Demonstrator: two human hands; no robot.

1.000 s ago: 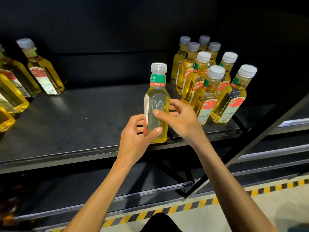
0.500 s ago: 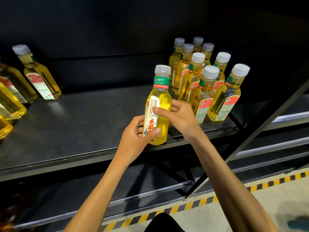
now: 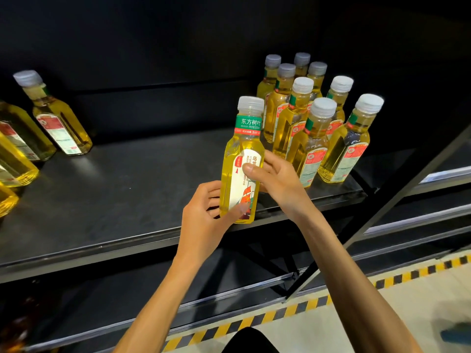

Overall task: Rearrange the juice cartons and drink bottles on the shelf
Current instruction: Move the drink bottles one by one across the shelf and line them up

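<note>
Dark shelf (image 3: 127, 189), black back wall; pale floor (image 3: 382, 314) below, yellow-black striped tape (image 3: 254, 321) along it; right side, cluster of white-capped bottles (image 3: 313, 138) upright, golden liquid inside; left bottles (image 3: 61, 128) same fill, at shelf's far edge; centre, single bottle (image 3: 240, 161), green neck band, full of yellow drink, upright at front edge, just beside cluster; left hand (image 3: 204, 220) grips its base, thumb on label; right hand (image 3: 280, 179) clasps its middle.
</note>
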